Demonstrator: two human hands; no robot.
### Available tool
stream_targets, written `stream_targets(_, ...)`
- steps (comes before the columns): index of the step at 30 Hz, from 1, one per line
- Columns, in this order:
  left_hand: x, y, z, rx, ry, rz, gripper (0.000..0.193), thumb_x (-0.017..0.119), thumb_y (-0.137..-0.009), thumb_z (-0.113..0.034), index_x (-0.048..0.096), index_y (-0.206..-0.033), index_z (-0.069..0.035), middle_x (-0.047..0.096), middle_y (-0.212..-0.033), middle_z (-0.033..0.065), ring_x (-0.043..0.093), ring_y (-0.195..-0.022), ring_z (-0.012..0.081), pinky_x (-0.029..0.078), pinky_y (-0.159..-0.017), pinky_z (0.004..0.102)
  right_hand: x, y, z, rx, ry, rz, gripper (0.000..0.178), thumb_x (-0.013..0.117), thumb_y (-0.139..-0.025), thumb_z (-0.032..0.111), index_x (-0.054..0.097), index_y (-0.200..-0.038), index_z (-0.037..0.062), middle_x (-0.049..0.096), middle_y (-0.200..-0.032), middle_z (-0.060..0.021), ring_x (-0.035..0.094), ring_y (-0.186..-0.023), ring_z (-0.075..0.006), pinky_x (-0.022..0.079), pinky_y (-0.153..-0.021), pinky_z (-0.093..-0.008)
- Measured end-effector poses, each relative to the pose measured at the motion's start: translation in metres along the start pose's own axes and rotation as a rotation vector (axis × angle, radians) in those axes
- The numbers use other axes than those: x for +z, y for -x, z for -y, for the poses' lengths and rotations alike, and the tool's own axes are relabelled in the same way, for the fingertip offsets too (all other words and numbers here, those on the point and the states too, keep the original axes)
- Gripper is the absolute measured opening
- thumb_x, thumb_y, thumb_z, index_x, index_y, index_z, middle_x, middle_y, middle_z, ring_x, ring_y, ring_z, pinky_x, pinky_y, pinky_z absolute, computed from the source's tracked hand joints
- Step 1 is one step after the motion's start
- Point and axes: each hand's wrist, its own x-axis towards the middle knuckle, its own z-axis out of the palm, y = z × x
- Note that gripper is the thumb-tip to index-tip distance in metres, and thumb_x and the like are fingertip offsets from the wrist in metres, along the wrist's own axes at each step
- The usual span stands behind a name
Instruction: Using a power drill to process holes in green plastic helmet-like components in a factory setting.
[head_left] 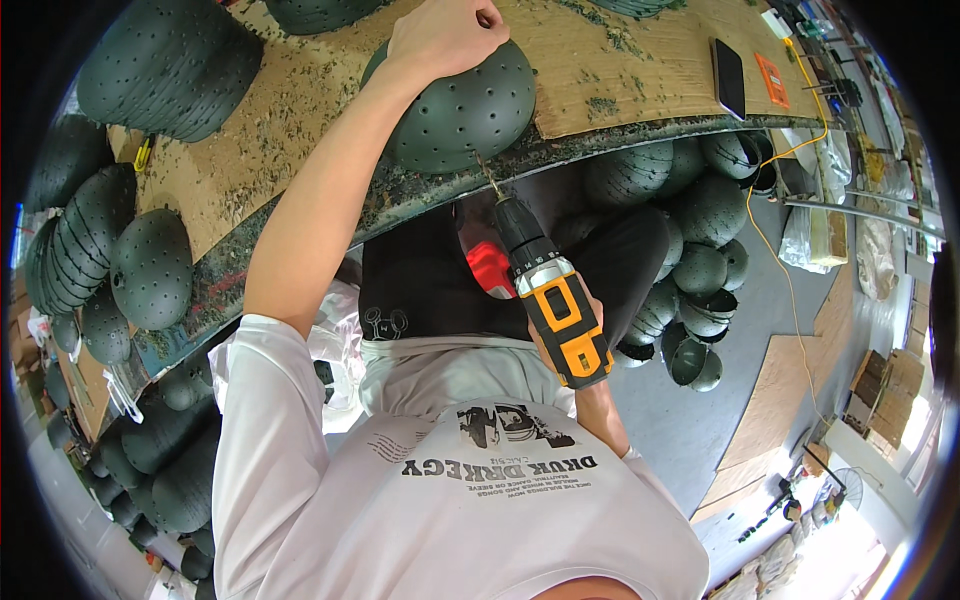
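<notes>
A dark green, rounded bowl-like shell point(460, 115) dotted with holes rests at the near edge of the workbench, its domed side toward me. My left hand point(447, 40) is closed over its far top side, fingers curled; the fingertips are partly hidden. My right hand point(597, 312) grips a yellow and black cordless drill point(565, 325), and the drill body hides most of the fingers. The drill's thin bit point(489, 172) points away from me and its tip meets the shell's lower rim area, though exact contact is hard to tell.
Cardboard point(640, 75) strewn with green shavings covers the bench. Nested shells point(170, 70) stand at the far left, with more shells point(700, 270) piled below the bench on the right. A phone point(729, 78) lies near an orange item point(771, 80). A yellow cord point(775, 245) hangs down.
</notes>
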Motion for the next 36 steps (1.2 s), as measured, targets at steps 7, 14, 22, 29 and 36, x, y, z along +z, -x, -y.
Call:
stream_targets(7,0.004,0.001,0.005,0.036,0.044,-0.044,0.026,0.066,-0.094,-0.029,0.071,-0.101,-0.005,0.073,-0.095,0.0114,0.07,-0.089,0.0249,0.054,-0.079,0.0387,-0.005,0.002,0.008,0.092,0.046,0.078,0.037,0.071,-0.076,-0.003,0.06,-0.111,0.0,0.067,-0.085,-0.0038,0.066,-0.076,-0.0113,0.052,-0.07,-0.0242)
stream_targets(14,0.006,0.002,0.006,0.035,0.046,-0.048,0.024,0.067,-0.093,-0.028,0.071,-0.098,-0.005,0.073,-0.091,0.0109,0.07,-0.084,0.0252,0.054,-0.075,0.0379,-0.002,0.009,0.006,0.166,-0.043,0.008,0.029,0.079,-0.081,0.005,0.059,-0.101,-0.0036,0.06,-0.08,-0.006,0.062,-0.066,-0.011,0.046,-0.058,-0.0234)
stream_targets(22,0.005,0.002,0.007,0.024,0.058,-0.058,0.024,0.067,-0.093,-0.029,0.071,-0.095,-0.005,0.073,-0.086,0.0101,0.07,-0.079,0.0245,0.053,-0.071,0.0384,-0.003,0.002,0.011,0.104,0.028,0.042,0.028,0.079,-0.08,0.004,0.061,-0.1,-0.0049,0.061,-0.087,-0.0082,0.064,-0.065,-0.0143,0.047,-0.058,-0.0241)
stream_targets(29,0.018,-0.008,0.022,0.042,-0.019,-0.072,0.03,0.065,-0.088,-0.041,0.074,-0.107,-0.02,0.075,-0.108,0.0097,0.068,-0.108,0.03,0.053,-0.091,0.0441,-0.006,0.007,0.007,0.057,0.041,0.068,0.029,0.078,-0.081,0.003,0.063,-0.105,-0.0044,0.062,-0.078,-0.0051,0.064,-0.064,-0.0145,0.048,-0.058,-0.0243)
stream_targets(36,0.017,-0.003,0.01,0.017,-0.013,-0.131,0.021,0.067,-0.085,-0.036,0.074,-0.094,-0.018,0.075,-0.096,0.0083,0.071,-0.094,0.0318,0.055,-0.082,0.0433,-0.008,0.008,0.007,0.245,-0.09,0.104,0.025,0.075,-0.081,0.002,0.064,-0.103,-0.0038,0.062,-0.075,-0.0056,0.066,-0.064,-0.0173,0.049,-0.059,-0.0273)
